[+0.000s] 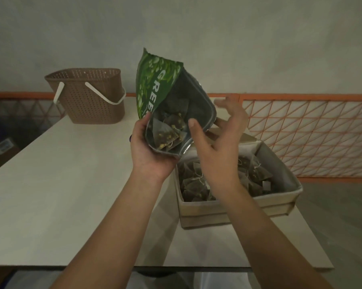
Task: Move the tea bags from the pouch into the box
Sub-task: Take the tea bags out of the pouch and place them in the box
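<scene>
Tea bags were pyramid-shaped, of thin see-through mesh with dark leaf and pale yellowish bits inside, each trailing a fine white string. I could make out roughly three in the mouth of the pouch; deeper in, they blurred together and I could not count them.

At the far left of the table stood one brown perforated basket with a white handle folded down against its side. Next came my left hand, its grip curled under and around the lower end of the single pouch, thumb along the green edge. The pouch was green with leaf print and white letters outside, silver-grey inside, tilted with its opening gaping towards me, held above the near-left corner of the box.

My right hand hovered just beside the pouch's opening, fingers spread and loose, holding nothing, thumb near the rim.

On the right sat the one beige fabric-lined box, with a heap of tea bags in it, more than ten, partly hidden by my right forearm.
</scene>
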Demonstrator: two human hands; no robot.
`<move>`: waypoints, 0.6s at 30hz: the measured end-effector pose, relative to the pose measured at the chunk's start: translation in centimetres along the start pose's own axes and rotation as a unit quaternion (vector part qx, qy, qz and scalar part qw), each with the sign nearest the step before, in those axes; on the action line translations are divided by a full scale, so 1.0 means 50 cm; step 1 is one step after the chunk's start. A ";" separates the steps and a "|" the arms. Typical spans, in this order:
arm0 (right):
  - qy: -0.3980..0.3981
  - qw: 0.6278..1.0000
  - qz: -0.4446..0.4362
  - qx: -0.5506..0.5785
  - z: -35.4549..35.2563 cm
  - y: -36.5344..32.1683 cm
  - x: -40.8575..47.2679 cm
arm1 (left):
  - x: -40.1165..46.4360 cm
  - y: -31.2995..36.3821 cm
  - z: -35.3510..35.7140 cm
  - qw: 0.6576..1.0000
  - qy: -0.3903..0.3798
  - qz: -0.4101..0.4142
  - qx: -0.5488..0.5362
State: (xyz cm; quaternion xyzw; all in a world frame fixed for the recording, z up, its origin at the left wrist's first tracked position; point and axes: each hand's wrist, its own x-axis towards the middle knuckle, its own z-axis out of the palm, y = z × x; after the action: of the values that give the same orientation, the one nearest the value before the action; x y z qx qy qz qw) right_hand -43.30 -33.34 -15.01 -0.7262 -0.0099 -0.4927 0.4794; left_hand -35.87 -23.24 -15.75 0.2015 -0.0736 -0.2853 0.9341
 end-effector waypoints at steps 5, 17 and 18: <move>-0.078 0.992 0.056 -0.087 0.018 0.005 -0.033 | -0.004 -0.008 -0.006 1.000 0.013 0.020 -0.014; -0.027 0.995 0.077 -0.060 0.005 0.004 -0.014 | -0.026 -0.004 0.021 0.999 0.043 0.017 0.015; -0.013 0.996 0.078 -0.042 -0.004 0.000 -0.007 | -0.025 -0.004 0.022 0.999 0.041 0.017 0.013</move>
State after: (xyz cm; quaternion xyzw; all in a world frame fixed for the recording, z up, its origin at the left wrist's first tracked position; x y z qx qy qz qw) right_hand -43.60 -33.31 -15.25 -0.7505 0.0611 -0.4440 0.4857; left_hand -37.28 -23.03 -14.85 0.2238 -0.0420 -0.2597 0.9385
